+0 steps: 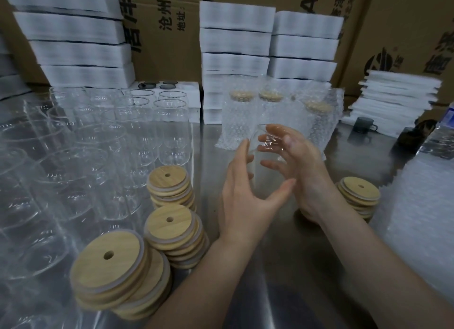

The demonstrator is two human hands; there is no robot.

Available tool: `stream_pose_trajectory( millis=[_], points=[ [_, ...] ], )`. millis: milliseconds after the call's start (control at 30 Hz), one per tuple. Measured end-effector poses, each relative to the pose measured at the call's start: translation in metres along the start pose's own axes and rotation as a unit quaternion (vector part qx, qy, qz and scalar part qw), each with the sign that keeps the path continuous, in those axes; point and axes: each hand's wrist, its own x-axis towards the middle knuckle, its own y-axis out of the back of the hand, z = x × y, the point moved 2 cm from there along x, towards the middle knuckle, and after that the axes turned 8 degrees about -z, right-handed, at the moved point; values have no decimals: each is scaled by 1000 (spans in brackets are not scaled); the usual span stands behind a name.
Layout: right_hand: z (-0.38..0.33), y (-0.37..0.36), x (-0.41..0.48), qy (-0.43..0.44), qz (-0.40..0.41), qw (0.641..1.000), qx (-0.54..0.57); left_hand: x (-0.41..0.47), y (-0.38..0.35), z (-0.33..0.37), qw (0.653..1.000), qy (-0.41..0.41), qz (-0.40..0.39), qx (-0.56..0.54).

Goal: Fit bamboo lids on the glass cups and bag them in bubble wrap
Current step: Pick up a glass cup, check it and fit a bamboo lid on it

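"Which cup are you on, and where is it?"

"The glass cup point(266, 148) is up between my hands, above the metal table point(282, 267) and not touching it. It leans, with its open mouth turned up and away from me."

"How do your fingers lie?"

"My left hand point(242, 196) wraps its fingers round the cup's left side, with the thumb stretched out beneath. My right hand point(301, 166) curls its spread fingers round the other side, and I can see them through the glass. Both hands are gripping."

"And the lids?"

"Three stacks of bamboo lids point(169, 226) stand just left of my left forearm, and each lid has a small hole. A fourth stack point(360, 193) sits close by my right wrist."

"What about the other glasses?"

"The empty cups point(169, 127) crowd the left part of the table. The bagged cups point(237, 117) stand just behind my hands, in bubble wrap with their lids fitted. Loose bubble wrap point(422, 218) lies at my right."

"What's further back?"

"White foam sheets point(235, 41) are piled against cardboard boxes point(167, 34). A dark mug point(363, 125) stands at the far right."
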Motion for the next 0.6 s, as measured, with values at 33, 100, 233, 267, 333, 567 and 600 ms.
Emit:
stream_pose_trajectory(
  millis=[33,100,233,267,333,567,600],
  points=[
    [-1,0,0,6,8,1000,-9,0,0,0,1000,-12,5,18],
    [-2,-2,-2,15,26,999,-32,1,2,1,998,-30,22,56],
    [-8,-7,-6,27,48,995,-85,5,4,-1,983,-80,48,156],
    [-9,-7,-7,28,50,994,-90,6,4,-2,978,-87,49,184],
    [-11,-9,-8,28,61,994,-88,7,3,-3,968,-90,51,227],
    [-9,-12,-8,-10,97,995,-31,7,2,-7,958,-115,57,258],
    [-8,-12,-7,-17,95,995,-16,7,2,-7,959,-110,56,256]
  ],
)
